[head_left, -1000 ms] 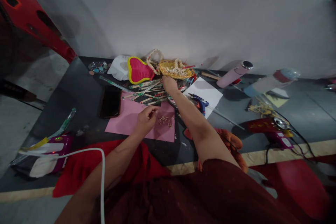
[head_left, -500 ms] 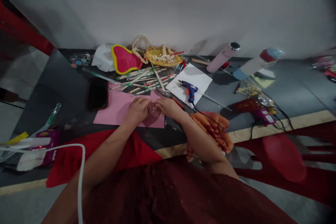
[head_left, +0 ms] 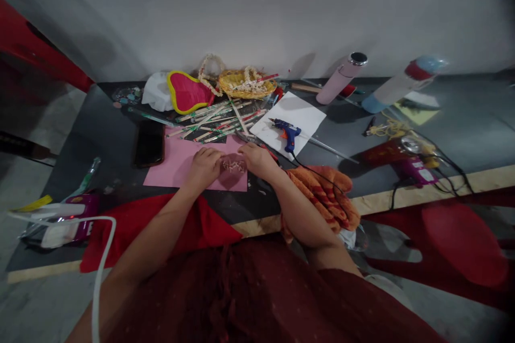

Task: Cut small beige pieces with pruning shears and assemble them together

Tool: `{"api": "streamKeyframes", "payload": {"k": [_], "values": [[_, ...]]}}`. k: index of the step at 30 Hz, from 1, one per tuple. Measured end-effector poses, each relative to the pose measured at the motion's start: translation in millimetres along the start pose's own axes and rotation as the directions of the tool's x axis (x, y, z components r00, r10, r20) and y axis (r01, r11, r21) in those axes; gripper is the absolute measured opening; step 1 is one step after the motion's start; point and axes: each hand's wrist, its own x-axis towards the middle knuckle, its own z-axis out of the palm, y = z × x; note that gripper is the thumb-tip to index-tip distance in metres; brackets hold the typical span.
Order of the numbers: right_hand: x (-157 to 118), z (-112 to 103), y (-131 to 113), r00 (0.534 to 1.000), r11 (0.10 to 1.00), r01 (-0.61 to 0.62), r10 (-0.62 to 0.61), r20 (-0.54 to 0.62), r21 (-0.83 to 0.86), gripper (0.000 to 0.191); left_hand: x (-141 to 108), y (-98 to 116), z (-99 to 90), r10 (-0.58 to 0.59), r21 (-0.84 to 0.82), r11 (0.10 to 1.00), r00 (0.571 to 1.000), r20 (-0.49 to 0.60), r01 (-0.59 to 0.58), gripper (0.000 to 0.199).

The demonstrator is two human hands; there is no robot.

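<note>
Between my hands is a small dusky-pink piece dotted with pale bits; its exact kind is too dim to make out. My left hand grips its left edge with bent fingers. On the opposite edge, my right hand pinches it. Both hands are over a pink sheet of paper on the dark table. Beyond them lies a heap of printed wrapped sticks. A blue glue gun rests on white paper, to the right of my right hand.
A phone lies left of the pink paper. Behind are a pink-and-yellow padded shape and a wicker basket. Two bottles, one a pink flask, stand at the right. An orange cloth and cables border the front edge.
The piece in my hands has tilted, so its face with the pale bits shows more fully. My hands stay on it, and the whole view has shifted slightly.
</note>
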Motion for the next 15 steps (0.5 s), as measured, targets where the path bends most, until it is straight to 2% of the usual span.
{"api": "streamKeyframes", "payload": {"k": [3,7,10,15], "values": [[-2,-1,2,0.999,0.997,-0.032,0.035,0.035,-0.067,0.026,1,5,-1.0,0.048,0.029,0.998,0.994,0.096,-0.051,0.026],[-3,2,0,0.993,0.996,0.064,-0.058,0.104,-0.057,0.02,6,14,-1.3,0.06,0.095,0.992,0.978,0.199,-0.08,0.024],[-2,3,0,0.992,0.995,0.091,-0.088,0.089,-0.028,0.021,13,18,-2.0,0.058,0.136,0.986,0.971,0.233,-0.091,0.022],[1,5,4,0.996,0.998,0.061,-0.061,0.057,0.013,0.02,23,23,-3.1,0.052,0.199,0.973,0.955,0.292,-0.114,0.019]]}}
